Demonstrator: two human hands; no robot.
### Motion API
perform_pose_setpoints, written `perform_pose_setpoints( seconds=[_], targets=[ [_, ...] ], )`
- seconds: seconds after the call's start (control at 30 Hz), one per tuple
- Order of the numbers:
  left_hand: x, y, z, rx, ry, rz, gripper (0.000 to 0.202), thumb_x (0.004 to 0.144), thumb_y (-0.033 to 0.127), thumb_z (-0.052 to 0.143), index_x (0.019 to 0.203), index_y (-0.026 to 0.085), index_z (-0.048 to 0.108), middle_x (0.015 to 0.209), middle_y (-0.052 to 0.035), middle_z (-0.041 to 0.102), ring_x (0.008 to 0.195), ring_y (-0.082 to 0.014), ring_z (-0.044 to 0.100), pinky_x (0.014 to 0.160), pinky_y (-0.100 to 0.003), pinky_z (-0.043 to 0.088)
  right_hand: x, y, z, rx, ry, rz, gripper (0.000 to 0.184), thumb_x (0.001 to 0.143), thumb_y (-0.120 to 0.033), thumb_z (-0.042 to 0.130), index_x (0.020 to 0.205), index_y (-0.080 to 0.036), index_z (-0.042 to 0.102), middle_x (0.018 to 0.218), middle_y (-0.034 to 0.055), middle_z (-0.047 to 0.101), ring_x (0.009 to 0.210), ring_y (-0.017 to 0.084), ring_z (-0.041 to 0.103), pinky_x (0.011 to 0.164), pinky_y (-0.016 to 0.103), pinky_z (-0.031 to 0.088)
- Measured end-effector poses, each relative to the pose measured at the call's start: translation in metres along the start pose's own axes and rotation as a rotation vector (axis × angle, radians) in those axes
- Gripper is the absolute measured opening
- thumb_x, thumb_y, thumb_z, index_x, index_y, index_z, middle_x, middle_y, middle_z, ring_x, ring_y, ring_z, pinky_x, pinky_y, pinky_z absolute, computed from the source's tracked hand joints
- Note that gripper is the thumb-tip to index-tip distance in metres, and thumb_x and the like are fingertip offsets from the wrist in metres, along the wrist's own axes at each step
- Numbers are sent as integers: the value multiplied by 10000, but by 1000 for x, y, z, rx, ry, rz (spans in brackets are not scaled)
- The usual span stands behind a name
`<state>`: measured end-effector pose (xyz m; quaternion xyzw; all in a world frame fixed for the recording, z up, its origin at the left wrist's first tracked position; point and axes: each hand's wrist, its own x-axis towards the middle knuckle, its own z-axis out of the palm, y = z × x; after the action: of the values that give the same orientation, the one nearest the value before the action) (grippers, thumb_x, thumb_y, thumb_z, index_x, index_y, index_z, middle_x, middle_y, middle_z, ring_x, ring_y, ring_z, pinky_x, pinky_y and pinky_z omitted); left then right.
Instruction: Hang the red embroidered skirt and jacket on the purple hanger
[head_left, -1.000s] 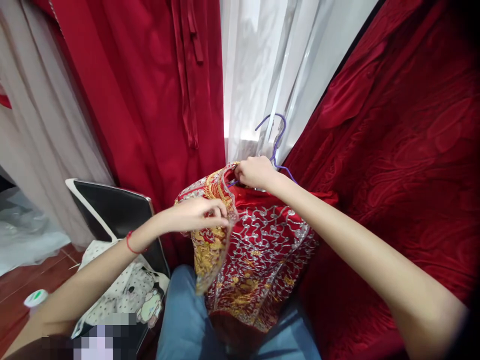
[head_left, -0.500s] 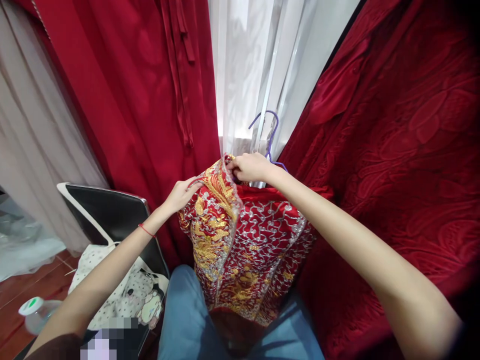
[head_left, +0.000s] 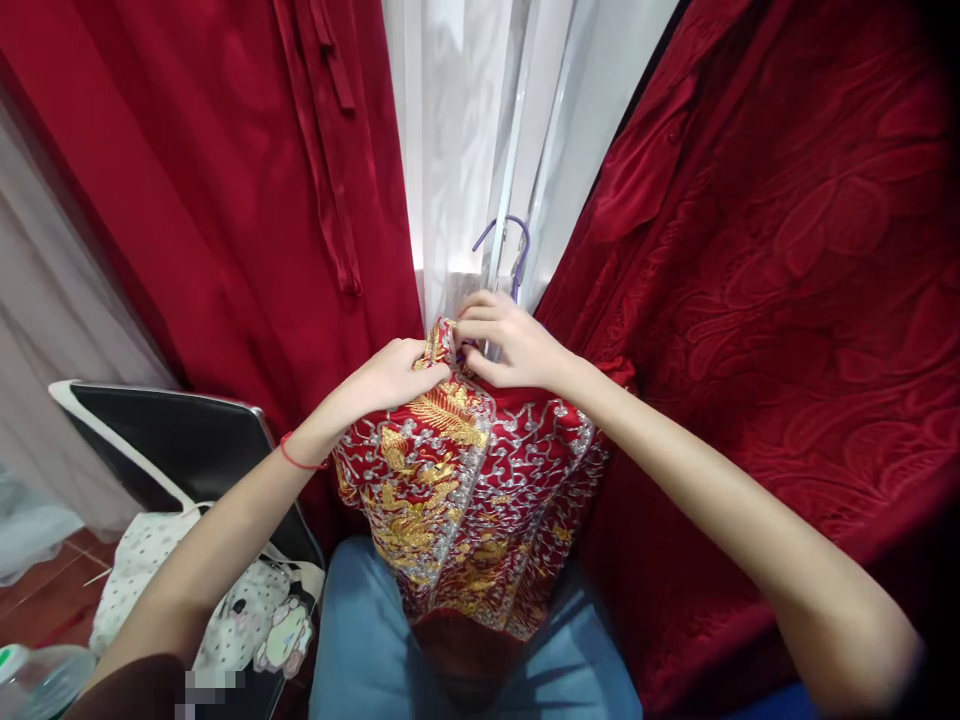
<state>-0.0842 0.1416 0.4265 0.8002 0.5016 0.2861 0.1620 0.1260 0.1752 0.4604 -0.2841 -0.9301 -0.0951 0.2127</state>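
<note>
A red garment (head_left: 465,500) embroidered in gold and silver hangs on a purple hanger (head_left: 516,250) over my lap in blue jeans (head_left: 360,640). My left hand (head_left: 394,375) is closed on the garment's collar edge from the left. My right hand (head_left: 506,340) pinches the same collar from the right, just below the hanger's hook. Both hands meet at the top of the garment. A red string circles my left wrist.
Red satin drapes (head_left: 225,200) hang at the left and red velvet cloth (head_left: 787,300) at the right, with white sheer curtain (head_left: 457,130) between. A black chair (head_left: 165,440) holds a spotted cloth bag (head_left: 225,600). A plastic bottle (head_left: 37,680) lies on the floor.
My left hand rose from the garment's front panel to the collar, joining my right hand. The open flap has been drawn shut. The view shifted right.
</note>
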Motion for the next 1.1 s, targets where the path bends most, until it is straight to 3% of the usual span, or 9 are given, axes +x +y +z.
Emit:
perform_pose_setpoints(
  seconds=[0.13, 0.23, 0.3, 0.37, 0.43, 0.6, 0.8, 0.93, 1.1],
  targets=[
    [-3, 0, -1, -97, -73, -34, 225, 799, 369, 452, 697, 189, 541, 660, 1, 576, 596, -140, 516, 564, -276, 379, -40, 39, -2, 283, 289, 423, 340, 942, -341, 391, 1086, -187, 659, 948, 105, 697, 918, 225, 629, 779, 359, 485],
    [6, 7, 2, -18, -73, -122, 271, 757, 409, 515, 582, 204, 479, 564, -1, 519, 534, -141, 492, 522, -283, 340, -49, 73, -2, 661, -128, 597, 353, 906, -479, 538, 960, -158, 675, 694, 64, 684, 575, 145, 589, 531, 258, 447],
    [15, 13, 5, 109, 27, -136, 314, 739, 472, 573, 586, 203, 518, 564, -15, 535, 546, -156, 503, 533, -296, 339, -47, 83, -1, 864, -396, 584, 421, 852, -561, 622, 913, -148, 677, 578, 22, 651, 416, 87, 478, 411, 214, 348],
    [23, 17, 6, 238, 158, -108, 306, 718, 500, 622, 684, 196, 604, 633, -39, 596, 603, -178, 530, 568, -309, 354, -43, 83, -1, 988, -474, 525, 456, 814, -591, 672, 909, -146, 672, 537, -14, 635, 364, 55, 433, 380, 190, 312],
    [30, 17, 6, 309, 198, -62, 295, 702, 465, 651, 806, 189, 653, 730, -58, 646, 659, -192, 551, 593, -312, 364, -37, 75, 0, 1047, -444, 474, 445, 770, -567, 736, 897, -147, 658, 563, -27, 655, 385, 48, 488, 409, 173, 364],
    [37, 7, -1, 349, 51, -1, 427, 671, 395, 687, 1044, 189, 658, 879, -62, 684, 732, -205, 586, 622, -303, 388, -31, 58, -1, 1020, -409, 459, 406, 717, -500, 810, 846, -152, 646, 644, -19, 694, 504, 68, 606, 531, 191, 474],
    [35, 9, 8, 411, 186, 24, 277, 740, 358, 639, 982, 226, 667, 826, -47, 699, 772, -227, 626, 662, -312, 410, -31, 61, 2, 950, -326, 443, 426, 707, -530, 808, 810, -152, 639, 657, -4, 692, 529, 85, 619, 512, 194, 461],
    [32, 21, 13, 488, 178, 10, 492, 699, 431, 716, 1125, 194, 649, 918, -94, 721, 858, -290, 657, 730, -358, 455, -28, 63, 8, 876, -204, 378, 439, 742, -570, 760, 783, -156, 620, 630, -4, 675, 518, 92, 613, 470, 190, 435],
    [31, 19, -1, 391, 31, 166, 557, 699, 461, 744, 1181, 194, 669, 984, -80, 740, 893, -273, 671, 778, -341, 464, -22, 58, 12, 898, -378, 379, 457, 764, -610, 705, 778, -165, 604, 671, 7, 694, 561, 103, 640, 470, 188, 419]
  ],
)
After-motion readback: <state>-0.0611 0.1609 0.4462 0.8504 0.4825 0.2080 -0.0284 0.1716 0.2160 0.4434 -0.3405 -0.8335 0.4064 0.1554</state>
